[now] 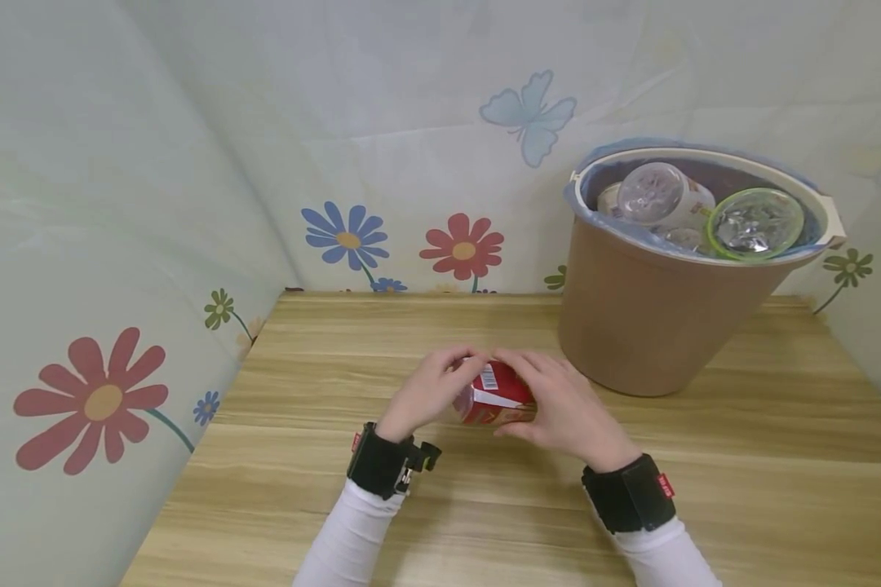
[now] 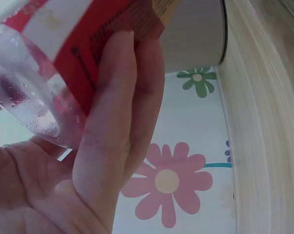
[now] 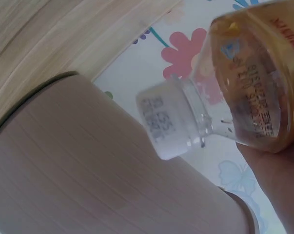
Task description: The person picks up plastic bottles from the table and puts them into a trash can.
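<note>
A clear plastic bottle with a red label lies sideways between both hands over the table. My left hand holds it at the base end, its fingers on the label. Around the other end my right hand grips, thumb low and fingers over the top. Drops bead inside the clear base in the left wrist view. In the right wrist view a white cap is on the neck, and an orange-brown part of the label shows. Most of the right fingers are hidden there.
A brown bin with a blue liner stands at the back right, close beyond my right hand. Inside lie a clear cup, a green-rimmed container and other waste. A flower-printed curtain borders the wooden table.
</note>
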`<state>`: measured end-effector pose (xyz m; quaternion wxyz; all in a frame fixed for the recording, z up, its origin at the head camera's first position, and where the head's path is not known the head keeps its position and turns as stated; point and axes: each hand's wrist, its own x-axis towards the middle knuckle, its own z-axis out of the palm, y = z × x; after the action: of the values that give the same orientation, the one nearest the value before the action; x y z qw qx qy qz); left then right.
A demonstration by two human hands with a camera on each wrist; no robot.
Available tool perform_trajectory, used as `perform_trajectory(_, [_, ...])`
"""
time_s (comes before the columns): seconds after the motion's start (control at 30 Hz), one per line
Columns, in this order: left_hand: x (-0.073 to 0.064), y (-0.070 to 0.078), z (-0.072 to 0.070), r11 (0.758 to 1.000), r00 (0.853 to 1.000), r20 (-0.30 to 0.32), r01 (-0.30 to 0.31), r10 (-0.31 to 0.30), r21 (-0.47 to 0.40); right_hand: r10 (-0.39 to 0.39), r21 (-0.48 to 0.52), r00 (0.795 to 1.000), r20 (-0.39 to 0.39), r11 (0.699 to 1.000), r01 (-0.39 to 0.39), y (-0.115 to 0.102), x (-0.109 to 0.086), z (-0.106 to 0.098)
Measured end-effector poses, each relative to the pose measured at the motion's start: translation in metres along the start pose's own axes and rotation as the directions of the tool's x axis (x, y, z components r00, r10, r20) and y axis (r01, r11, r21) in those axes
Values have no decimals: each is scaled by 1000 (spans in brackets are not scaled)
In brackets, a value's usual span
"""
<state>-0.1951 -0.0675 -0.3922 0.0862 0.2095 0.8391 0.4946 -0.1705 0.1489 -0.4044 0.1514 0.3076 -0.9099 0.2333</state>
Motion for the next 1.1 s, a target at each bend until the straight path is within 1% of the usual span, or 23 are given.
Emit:
perform_trajectory(0.1, [0, 0, -1, 1000, 1000, 13, 13, -13, -16, 11, -2, 1000, 26, 1000, -11, 1, 0, 0])
perform_trajectory(0.2, [-1, 3, -1, 999, 1000, -2, 23, -23, -27, 7, 16, 1000, 14, 1000, -7, 3, -1, 1])
perform_trajectory(0.3, [-2, 6, -1, 1000, 999, -40, 18, -19, -23, 8, 51, 1000, -1, 999, -8, 4, -1, 0])
perform_trajectory(0.37, [-3, 7, -1, 1000, 997, -73, -4, 3, -12, 13, 74, 1000, -5, 997, -12, 3, -1, 0])
perform_trajectory(0.47, [-4, 8, -2, 999, 991, -129, -38, 36, -11, 27, 104, 1000, -7, 994, -26, 3, 0, -1])
perform_trajectory(0.63, [-2, 9, -2, 996, 973, -215, -85, 81, -11, 58, 135, 998, -24, 989, -54, 3, -1, -2])
perform_trajectory(0.8, [0, 9, 0, 991, 952, -277, -135, 130, 2, 70, 172, 996, -62, 983, -59, 4, -2, -4])
perform_trajectory(0.97, [-1, 11, 1, 981, 930, -321, -192, 181, -3, 91, 280, 991, -98, 958, -61, 5, 0, -7])
perform_trajectory(1.1, [-1, 11, 2, 964, 906, -331, -261, 263, 51, 104, 325, 987, -121, 944, -60, 6, 2, -9])
